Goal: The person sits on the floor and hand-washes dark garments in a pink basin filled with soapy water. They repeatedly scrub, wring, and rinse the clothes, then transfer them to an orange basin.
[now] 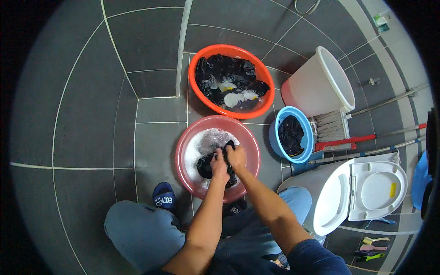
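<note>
A pink basin (188, 142) with soapy water sits on the tiled floor in front of my knees. In it lies a wet black garment (205, 166). My left hand (219, 166) and my right hand (236, 157) are both closed on this garment, pressed together over the basin's right half. Beyond it stands an orange basin (198, 58) full of dark laundry with some white and yellow pieces. To the right, a small blue bucket (276, 137) holds another black cloth.
A large pale pink bucket (309, 89) leans at the right, with a mop head and several long handles (366, 140) beside it. A white toilet (362, 192) with its lid up stands at my right. My blue slipper (163, 197) rests by the pink basin.
</note>
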The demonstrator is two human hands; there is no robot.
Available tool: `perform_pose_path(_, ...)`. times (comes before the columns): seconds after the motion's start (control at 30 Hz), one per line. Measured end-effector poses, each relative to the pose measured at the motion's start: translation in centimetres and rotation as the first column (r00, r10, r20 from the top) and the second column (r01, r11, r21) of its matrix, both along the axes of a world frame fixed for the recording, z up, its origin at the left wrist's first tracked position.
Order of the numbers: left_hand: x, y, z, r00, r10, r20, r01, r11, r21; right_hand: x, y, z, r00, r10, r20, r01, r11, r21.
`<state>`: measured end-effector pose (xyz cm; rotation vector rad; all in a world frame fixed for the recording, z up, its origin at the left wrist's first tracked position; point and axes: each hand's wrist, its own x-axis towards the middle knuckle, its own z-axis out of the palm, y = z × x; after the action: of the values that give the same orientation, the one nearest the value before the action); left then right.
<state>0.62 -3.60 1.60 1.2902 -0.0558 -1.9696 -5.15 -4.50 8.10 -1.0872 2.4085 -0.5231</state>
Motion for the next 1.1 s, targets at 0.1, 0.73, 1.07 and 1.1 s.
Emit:
perform_pose_path(0.1, 4.6, -1.2, -7.1, 0.960, 0.112, -0.258, -0.116, 0.993, -0.001, 4.6, 0.5, -3.3, 0.976, 0.184, 0.116, -0.168, 0.977, -0.134)
perform_pose_path(0.73, 1.9, -2.3, -11.3, 0.961, -0.075, 0.266, 0.098, 0.992, -0.075, 1.3, 1.3, -7.7, 0.990, 0.019, 0.139, -0.010, 0.998, -0.065)
perform_pose_path(1.07, 2.1, 1.3, -8.4, 0.974, 0.170, -0.148, -0.145, 0.976, 0.163, 0.9, 3.3, -9.0, 0.975, 0.219, 0.035, -0.217, 0.975, -0.048)
perform_pose_path(1.1, 0.9, 0.2, -4.1, 0.994, -0.100, 0.052, 0.092, 0.986, 0.137, -3.0, 2.8, -9.1, 0.992, 0.120, 0.034, -0.120, 0.993, -0.005)
